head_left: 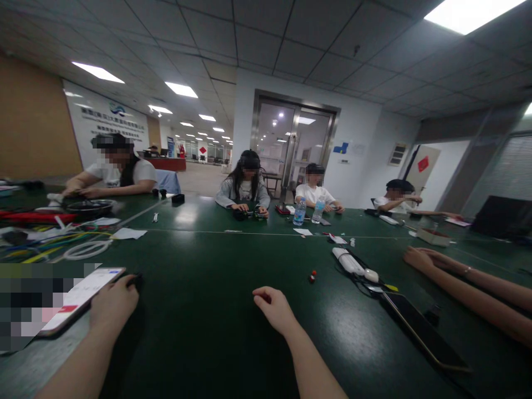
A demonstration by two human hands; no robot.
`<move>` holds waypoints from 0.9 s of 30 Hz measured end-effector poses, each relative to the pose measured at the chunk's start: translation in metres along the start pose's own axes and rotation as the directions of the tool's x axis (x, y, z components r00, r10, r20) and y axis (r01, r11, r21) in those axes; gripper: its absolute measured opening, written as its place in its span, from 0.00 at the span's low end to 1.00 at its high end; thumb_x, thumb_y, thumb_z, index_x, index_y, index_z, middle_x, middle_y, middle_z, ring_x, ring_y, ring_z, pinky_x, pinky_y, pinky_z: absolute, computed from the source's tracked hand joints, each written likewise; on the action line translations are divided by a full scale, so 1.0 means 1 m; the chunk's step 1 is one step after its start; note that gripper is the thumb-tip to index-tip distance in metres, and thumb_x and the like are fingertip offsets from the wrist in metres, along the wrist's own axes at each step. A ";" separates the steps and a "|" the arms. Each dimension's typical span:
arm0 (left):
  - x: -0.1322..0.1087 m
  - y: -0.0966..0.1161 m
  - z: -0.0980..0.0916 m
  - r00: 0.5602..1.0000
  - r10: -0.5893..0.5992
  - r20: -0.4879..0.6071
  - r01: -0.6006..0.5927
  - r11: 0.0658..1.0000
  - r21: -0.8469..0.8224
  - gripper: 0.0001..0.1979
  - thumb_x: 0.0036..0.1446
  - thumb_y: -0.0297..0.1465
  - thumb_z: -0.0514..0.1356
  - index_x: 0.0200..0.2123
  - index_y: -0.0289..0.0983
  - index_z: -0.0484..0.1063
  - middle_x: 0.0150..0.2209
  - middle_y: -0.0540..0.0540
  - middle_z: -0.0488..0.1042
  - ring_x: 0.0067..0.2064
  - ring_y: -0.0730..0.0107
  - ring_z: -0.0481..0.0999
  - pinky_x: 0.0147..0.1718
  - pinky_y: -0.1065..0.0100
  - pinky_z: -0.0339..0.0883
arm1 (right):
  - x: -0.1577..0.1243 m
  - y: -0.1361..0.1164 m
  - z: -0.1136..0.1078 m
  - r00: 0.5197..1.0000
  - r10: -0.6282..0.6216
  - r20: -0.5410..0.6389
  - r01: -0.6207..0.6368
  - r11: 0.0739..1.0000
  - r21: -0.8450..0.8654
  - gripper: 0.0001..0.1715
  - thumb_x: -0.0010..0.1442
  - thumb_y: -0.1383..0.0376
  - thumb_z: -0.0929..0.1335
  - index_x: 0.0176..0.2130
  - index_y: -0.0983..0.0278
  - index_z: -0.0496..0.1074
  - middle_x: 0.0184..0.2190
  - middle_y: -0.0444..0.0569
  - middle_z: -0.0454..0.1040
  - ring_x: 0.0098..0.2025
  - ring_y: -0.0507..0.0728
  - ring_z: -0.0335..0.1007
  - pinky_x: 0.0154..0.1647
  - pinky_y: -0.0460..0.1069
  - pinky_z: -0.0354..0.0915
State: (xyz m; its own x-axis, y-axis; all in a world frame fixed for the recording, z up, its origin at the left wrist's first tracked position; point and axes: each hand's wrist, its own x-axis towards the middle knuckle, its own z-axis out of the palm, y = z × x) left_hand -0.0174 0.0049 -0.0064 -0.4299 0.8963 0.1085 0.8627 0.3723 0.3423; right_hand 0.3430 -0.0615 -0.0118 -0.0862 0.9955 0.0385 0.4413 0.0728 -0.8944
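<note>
My left hand (113, 303) rests on the dark green table (216, 310) with fingers curled, beside a phone (78, 299) with a lit screen; a small dark thing (135, 281) lies at its fingertips. My right hand (275, 309) lies near the table's middle, fingers closed on a small red piece (263, 297). Two small red pieces (312, 276) lie a little beyond it.
A dark phone (419, 330) and a white power strip (349, 261) lie to the right, near a co-worker's forearms (465, 282). Coloured cables (45, 244) pile at the left. Two water bottles (308, 211) stand farther off. Several people sit around the table.
</note>
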 end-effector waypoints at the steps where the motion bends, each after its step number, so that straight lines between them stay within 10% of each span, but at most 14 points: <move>1: 0.000 0.000 0.000 1.000 0.000 0.000 0.000 1.000 0.000 0.23 0.55 0.33 0.42 0.52 0.33 0.61 0.52 0.34 0.63 0.51 0.49 0.64 0.47 0.58 0.59 | 0.000 0.000 0.000 1.000 0.000 0.001 0.000 1.000 -0.004 0.14 0.54 0.62 0.63 0.42 0.58 0.70 0.40 0.43 0.70 0.43 0.54 0.66 0.42 0.49 0.61; 27: 0.000 -0.001 -0.002 1.000 0.000 0.004 0.000 1.000 -0.023 0.24 0.55 0.33 0.42 0.53 0.33 0.60 0.52 0.33 0.62 0.52 0.48 0.63 0.47 0.56 0.59 | 0.001 0.003 0.001 1.000 -0.011 -0.001 0.011 1.000 -0.004 0.14 0.54 0.62 0.63 0.41 0.58 0.70 0.39 0.43 0.71 0.42 0.55 0.66 0.41 0.50 0.62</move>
State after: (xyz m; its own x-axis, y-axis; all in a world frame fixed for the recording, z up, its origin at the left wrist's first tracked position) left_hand -0.0189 0.0038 -0.0050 -0.4286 0.8974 0.1050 0.8564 0.3664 0.3637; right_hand 0.3435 -0.0605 -0.0145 -0.0899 0.9948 0.0485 0.4439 0.0836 -0.8922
